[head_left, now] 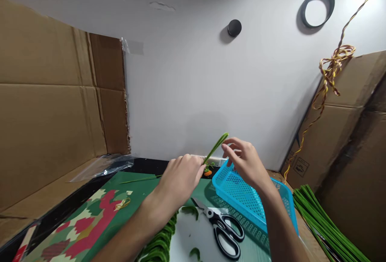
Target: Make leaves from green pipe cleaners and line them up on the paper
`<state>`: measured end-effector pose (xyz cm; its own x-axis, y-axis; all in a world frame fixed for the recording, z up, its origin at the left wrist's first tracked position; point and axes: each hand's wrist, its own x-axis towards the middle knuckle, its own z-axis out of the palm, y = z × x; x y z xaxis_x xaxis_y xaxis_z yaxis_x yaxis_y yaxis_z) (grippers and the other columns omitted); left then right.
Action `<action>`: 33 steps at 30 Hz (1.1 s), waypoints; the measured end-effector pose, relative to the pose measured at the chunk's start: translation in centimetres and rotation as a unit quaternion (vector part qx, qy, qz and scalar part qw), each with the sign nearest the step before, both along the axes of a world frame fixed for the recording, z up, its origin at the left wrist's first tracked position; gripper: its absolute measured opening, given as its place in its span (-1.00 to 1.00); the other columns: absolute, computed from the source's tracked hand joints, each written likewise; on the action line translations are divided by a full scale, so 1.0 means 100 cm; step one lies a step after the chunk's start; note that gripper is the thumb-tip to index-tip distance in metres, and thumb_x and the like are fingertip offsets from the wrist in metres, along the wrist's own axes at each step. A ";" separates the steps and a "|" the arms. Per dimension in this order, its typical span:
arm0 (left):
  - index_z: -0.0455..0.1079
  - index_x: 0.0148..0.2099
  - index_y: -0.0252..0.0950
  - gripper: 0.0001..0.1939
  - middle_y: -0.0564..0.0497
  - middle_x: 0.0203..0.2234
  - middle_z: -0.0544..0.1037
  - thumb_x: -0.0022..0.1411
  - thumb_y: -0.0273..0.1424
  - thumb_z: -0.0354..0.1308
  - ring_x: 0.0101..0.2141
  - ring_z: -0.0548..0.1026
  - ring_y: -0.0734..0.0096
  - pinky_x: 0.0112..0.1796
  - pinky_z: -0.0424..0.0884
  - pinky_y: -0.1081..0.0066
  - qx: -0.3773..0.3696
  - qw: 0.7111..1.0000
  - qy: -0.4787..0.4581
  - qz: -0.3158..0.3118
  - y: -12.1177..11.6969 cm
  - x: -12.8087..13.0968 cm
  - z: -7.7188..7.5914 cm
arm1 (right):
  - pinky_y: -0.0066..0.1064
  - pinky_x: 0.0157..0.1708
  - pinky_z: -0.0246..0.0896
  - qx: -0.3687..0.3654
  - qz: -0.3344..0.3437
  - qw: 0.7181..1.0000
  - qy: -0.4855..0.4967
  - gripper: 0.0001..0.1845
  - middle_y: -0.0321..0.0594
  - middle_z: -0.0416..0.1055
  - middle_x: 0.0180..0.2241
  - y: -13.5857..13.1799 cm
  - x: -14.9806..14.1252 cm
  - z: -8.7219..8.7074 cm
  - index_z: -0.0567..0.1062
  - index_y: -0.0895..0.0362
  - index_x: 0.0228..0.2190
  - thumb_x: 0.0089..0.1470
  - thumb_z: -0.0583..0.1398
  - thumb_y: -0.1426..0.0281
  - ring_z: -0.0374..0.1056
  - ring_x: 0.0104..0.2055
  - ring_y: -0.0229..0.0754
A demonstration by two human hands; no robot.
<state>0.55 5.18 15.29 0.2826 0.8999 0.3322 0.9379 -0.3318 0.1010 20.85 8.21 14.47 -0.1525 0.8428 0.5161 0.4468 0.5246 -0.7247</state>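
Note:
My left hand (181, 179) is closed, pinching the lower end of a green pipe cleaner (216, 147) that slants up to the right. My right hand (245, 159) hovers at the stem's upper tip with thumb and fingers curled round it, just above the near corner of a blue perforated basket (241, 195). A tiny orange pumpkin-like piece (208, 171) lies on the table just below my left hand's fingers.
Black-handled scissors (223, 227) lie on a white sheet in front of the basket. A bundle of green pipe cleaners (324, 223) lies at right, more green pieces (159, 244) near my left forearm. Cardboard sheets (54, 105) flank both sides; a twisted yellow-brown cord (331, 67) hangs at right.

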 end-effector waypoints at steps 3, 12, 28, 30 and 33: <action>0.63 -0.16 -0.26 -0.70 -0.18 -0.37 0.69 0.50 -0.39 0.06 -0.32 0.68 -0.09 -0.38 0.33 0.26 0.000 1.000 0.018 -0.008 -0.002 0.004 0.000 | -0.43 -0.54 0.27 -0.006 0.009 0.997 0.071 -0.63 -0.21 0.55 -0.44 0.001 0.000 0.002 0.59 0.15 -0.30 0.31 0.18 0.12 0.43 -0.54 -0.23; 0.62 -0.23 -0.27 -0.66 -0.14 -0.43 0.64 0.51 -0.33 0.05 -0.34 0.64 0.02 -0.40 0.25 0.31 -0.010 0.999 0.008 -0.046 -0.006 0.006 0.000 | -0.50 -0.59 0.24 -0.049 0.070 0.995 0.042 -0.63 -0.20 0.54 -0.51 0.001 -0.002 0.001 0.55 0.17 -0.50 0.27 0.19 0.23 0.40 -0.54 -0.26; 0.49 -0.29 -0.32 -0.66 0.04 -0.51 0.59 0.40 -0.15 0.23 -0.70 0.42 0.57 -0.63 0.25 0.55 -0.434 0.788 -0.352 -0.259 -0.009 -0.012 0.012 | -0.38 -0.48 0.44 -0.048 0.232 0.941 0.243 -0.63 -0.19 0.54 -0.27 -0.012 0.026 0.010 0.57 0.06 0.06 0.33 0.26 0.15 0.47 -0.35 -0.18; 0.52 -0.28 -0.33 -0.66 0.06 -0.54 0.57 0.36 -0.13 0.29 -0.70 0.43 0.58 -0.63 0.28 0.57 -0.475 0.750 -0.365 -0.281 -0.011 -0.015 0.016 | -0.33 -0.42 0.50 -0.040 0.248 0.933 0.258 -0.63 -0.15 0.58 -0.24 -0.016 0.028 0.011 0.59 0.04 0.03 0.35 0.24 0.11 0.53 -0.26 -0.11; 0.53 -0.29 -0.34 -0.63 0.05 -0.56 0.56 0.34 -0.11 0.33 -0.69 0.45 0.58 -0.64 0.32 0.60 -0.499 0.719 -0.383 -0.295 -0.013 -0.016 0.019 | -0.24 -0.22 0.57 0.005 0.225 0.937 0.267 -0.60 -0.08 0.62 -0.11 -0.019 0.027 0.011 0.62 0.01 -0.04 0.35 0.19 0.02 0.54 0.01 0.01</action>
